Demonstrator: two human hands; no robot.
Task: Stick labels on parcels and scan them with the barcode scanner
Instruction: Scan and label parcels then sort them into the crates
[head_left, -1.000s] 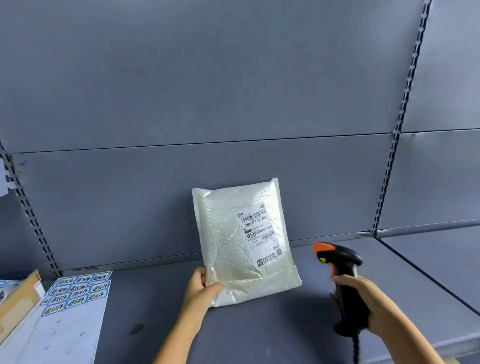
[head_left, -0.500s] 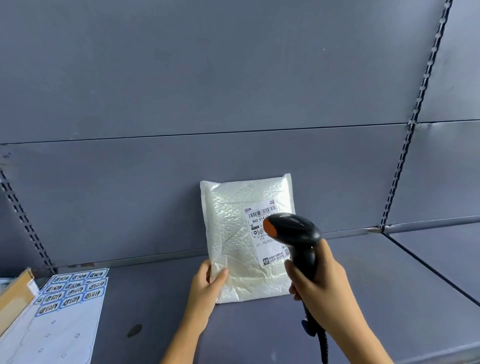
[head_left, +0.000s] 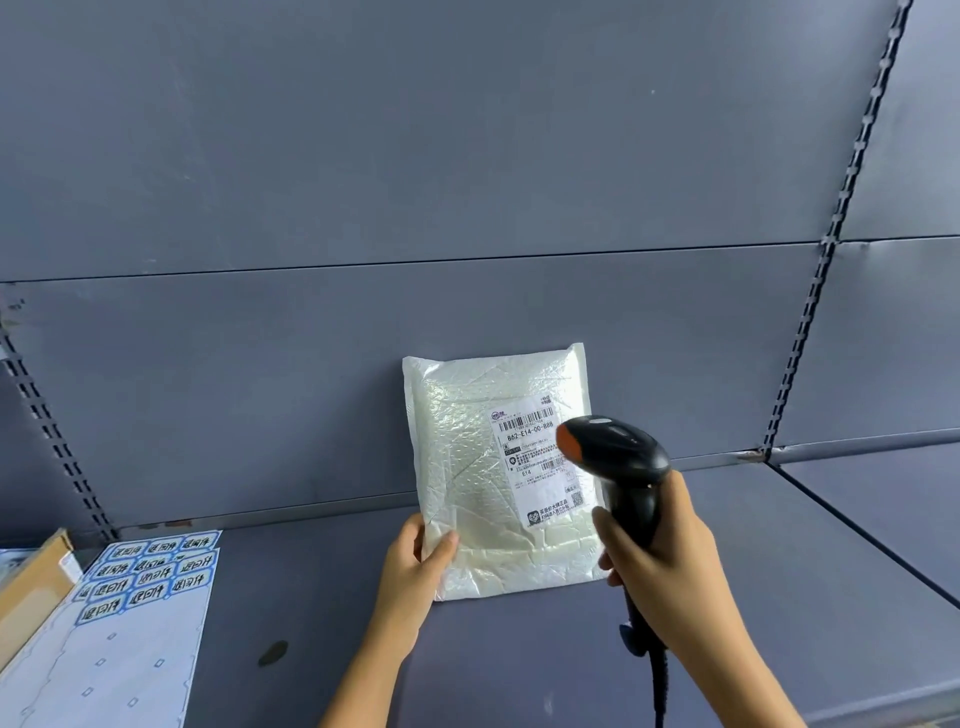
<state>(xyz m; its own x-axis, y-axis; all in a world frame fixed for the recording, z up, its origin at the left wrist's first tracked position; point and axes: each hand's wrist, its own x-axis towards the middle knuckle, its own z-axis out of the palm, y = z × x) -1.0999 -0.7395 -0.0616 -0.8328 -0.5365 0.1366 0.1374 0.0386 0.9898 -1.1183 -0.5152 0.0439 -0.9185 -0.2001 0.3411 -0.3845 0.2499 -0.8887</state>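
Note:
A white bubble-wrap parcel (head_left: 475, 478) stands nearly upright on the grey shelf (head_left: 322, 597), leaning towards the back panel. A white shipping label (head_left: 535, 457) with barcodes is stuck on its right half. My left hand (head_left: 415, 566) pinches the parcel's lower left corner, thumb on the front. My right hand (head_left: 665, 566) grips the handle of a black barcode scanner (head_left: 618, 452). The scanner's orange-tipped head sits just in front of the label's right side, and its cable hangs down below my hand.
A sheet of blue-bordered stickers (head_left: 145, 577) lies on the shelf at the left, next to a cardboard box (head_left: 31, 587) at the edge of view. A small dark spot (head_left: 272, 653) marks the shelf. A slotted upright (head_left: 831, 228) divides the back panel at right.
My right hand has brought the scanner from the right up in front of the parcel's label. My left hand has tipped the parcel a little more upright.

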